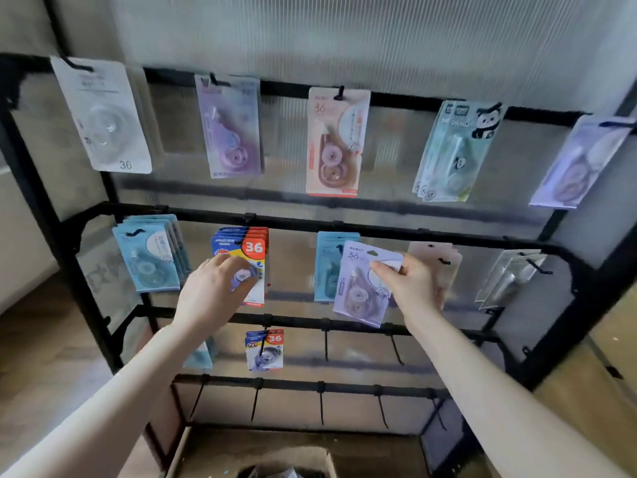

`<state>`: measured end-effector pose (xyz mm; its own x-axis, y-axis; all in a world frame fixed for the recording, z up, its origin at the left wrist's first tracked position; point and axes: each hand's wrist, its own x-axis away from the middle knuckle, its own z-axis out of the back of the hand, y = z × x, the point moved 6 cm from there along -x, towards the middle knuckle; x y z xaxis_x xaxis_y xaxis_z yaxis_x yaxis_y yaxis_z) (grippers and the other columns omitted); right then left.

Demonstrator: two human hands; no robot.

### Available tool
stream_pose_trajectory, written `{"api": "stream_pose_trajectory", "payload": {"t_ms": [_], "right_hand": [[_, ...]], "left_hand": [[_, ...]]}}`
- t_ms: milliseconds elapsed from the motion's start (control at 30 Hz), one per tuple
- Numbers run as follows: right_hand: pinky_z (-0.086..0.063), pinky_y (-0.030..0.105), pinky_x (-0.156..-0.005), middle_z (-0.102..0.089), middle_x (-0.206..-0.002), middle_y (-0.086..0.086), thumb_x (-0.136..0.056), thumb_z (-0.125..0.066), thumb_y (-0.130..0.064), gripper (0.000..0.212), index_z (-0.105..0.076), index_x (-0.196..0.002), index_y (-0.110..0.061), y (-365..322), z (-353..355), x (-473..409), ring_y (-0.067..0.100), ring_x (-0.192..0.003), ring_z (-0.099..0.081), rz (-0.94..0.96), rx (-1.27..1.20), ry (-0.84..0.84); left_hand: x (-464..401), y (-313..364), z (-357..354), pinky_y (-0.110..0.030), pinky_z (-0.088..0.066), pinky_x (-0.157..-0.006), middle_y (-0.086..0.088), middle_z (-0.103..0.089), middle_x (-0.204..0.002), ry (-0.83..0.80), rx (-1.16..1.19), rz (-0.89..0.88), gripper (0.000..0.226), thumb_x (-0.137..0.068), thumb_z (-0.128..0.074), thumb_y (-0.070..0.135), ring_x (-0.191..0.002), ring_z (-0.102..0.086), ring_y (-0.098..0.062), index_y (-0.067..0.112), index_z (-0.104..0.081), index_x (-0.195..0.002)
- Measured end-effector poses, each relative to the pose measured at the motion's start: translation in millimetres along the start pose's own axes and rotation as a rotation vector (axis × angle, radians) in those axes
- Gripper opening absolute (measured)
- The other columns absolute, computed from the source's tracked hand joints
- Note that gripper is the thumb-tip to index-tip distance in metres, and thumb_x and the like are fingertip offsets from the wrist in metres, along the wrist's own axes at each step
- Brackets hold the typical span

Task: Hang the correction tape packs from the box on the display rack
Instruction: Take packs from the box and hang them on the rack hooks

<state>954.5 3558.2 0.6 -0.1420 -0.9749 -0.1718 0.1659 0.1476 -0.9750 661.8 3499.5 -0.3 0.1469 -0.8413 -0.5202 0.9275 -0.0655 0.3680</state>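
While right hand [412,284] pinches lilac pack [362,288] by rack [344,229], left hand [215,291] fingers curl on blue-red packs [250,244]; box [255,464] below, contents unclear.

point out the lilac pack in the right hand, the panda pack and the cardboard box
lilac pack [358,291], head view, on its clear blister.
panda pack [458,157], head view, on the front card's middle.
cardboard box [306,455], head view, on its open flap at the bottom edge.
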Motion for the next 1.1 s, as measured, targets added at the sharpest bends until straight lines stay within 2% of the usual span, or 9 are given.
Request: {"api": "stream_pose_trajectory", "payload": {"t_ms": [100,167,433,567,700,867,1000,1100], "right_hand": [[-0.05,0.037,-0.069,-0.07,-0.073,-0.003,-0.08,-0.073,-0.022,0.009,-0.067,-0.074,-0.023,-23.5,32.2,-2.8,0.025,-0.075,-0.065,0.031,0.023,0.058],[-0.046,0.033,-0.065,-0.068,-0.071,0.0,-0.079,-0.073,-0.015,0.014,-0.064,-0.069,-0.02,-36.6,56.5,-5.3,0.023,-0.07,-0.061,0.049,-0.026,0.082],[-0.041,0.031,-0.066,-0.063,-0.072,0.007,-0.08,-0.072,-0.011,0.009,-0.065,-0.076,-0.009,-53.5,142.3,-29.3,0.019,-0.069,-0.054,0.11,-0.107,0.126],[-0.036,0.027,-0.058,-0.054,-0.063,0.002,-0.081,-0.071,-0.01,0.015,-0.063,-0.077,0.002,-59.3,192.7,-48.6,0.017,-0.062,-0.047,0.174,-0.101,0.118],[-0.032,0.026,-0.055,-0.045,-0.056,-0.001,-0.083,-0.07,-0.01,0.022,-0.056,-0.065,-0.007,-62.5,242.8,-75.0,0.015,-0.057,-0.04,0.207,-0.127,0.119],[-0.03,0.026,-0.055,-0.041,-0.067,0.008,-0.085,-0.066,-0.011,0.025,-0.054,-0.077,0.009,-63.1,292.7,-103.4,0.018,-0.063,-0.037,0.228,-0.201,0.123],[-0.031,0.015,-0.046,-0.044,-0.063,0.004,-0.087,-0.066,-0.012,0.022,-0.058,-0.08,0.007,-68.5,315.5,-119.3,0.01,-0.055,-0.038,0.245,-0.211,0.153],[-0.034,0.02,-0.051,-0.047,-0.063,0.002,-0.086,-0.066,-0.015,0.019,-0.061,-0.079,0.002,-75.0,324.3,-129.8,0.01,-0.058,-0.042,0.258,-0.234,0.179]], "left_hand": [[-12.2,31.7,22.0,-0.038,-0.047,-0.076,-0.008,-0.065,-0.103,0.007,0.01,-0.054,0.022,-0.087,-0.067,0.028,-0.094,-0.061,-0.032,0.015,-0.069,-0.106],[-16.6,55.9,33.0,-0.037,-0.047,-0.076,-0.008,-0.066,-0.102,0.025,0.0,-0.085,0.022,-0.088,-0.066,0.029,-0.093,-0.062,-0.032,0.015,-0.07,-0.105],[-26.8,135.4,30.0,-0.033,-0.047,-0.077,-0.002,-0.063,-0.112,-0.019,-0.149,-0.099,0.028,-0.091,-0.058,0.038,-0.101,-0.059,-0.024,0.021,-0.065,-0.111],[-32.0,185.5,9.7,-0.031,-0.047,-0.08,0.002,-0.061,-0.118,-0.047,-0.222,-0.09,0.031,-0.093,-0.054,0.042,-0.105,-0.059,-0.02,0.026,-0.061,-0.118],[-37.6,235.6,-14.5,-0.029,-0.045,-0.077,0.004,-0.062,-0.117,-0.041,-0.201,-0.092,0.03,-0.093,-0.054,0.04,-0.104,-0.059,-0.018,0.025,-0.06,-0.119],[-43.7,280.2,-37.1,-0.028,-0.044,-0.074,0.005,-0.062,-0.109,-0.028,-0.196,-0.079,0.025,-0.094,-0.053,0.04,-0.1,-0.059,-0.019,0.025,-0.063,-0.111],[-48.3,299.0,-41.7,-0.029,-0.043,-0.067,0.003,-0.064,-0.099,-0.017,-0.197,-0.089,0.021,-0.093,-0.055,0.037,-0.09,-0.06,-0.021,0.021,-0.066,-0.099],[-53.5,305.3,-41.7,-0.029,-0.042,-0.062,0.003,-0.06,-0.087,-0.017,-0.235,-0.101,0.022,-0.093,-0.055,0.035,-0.082,-0.058,-0.02,0.017,-0.065,-0.087]]}}
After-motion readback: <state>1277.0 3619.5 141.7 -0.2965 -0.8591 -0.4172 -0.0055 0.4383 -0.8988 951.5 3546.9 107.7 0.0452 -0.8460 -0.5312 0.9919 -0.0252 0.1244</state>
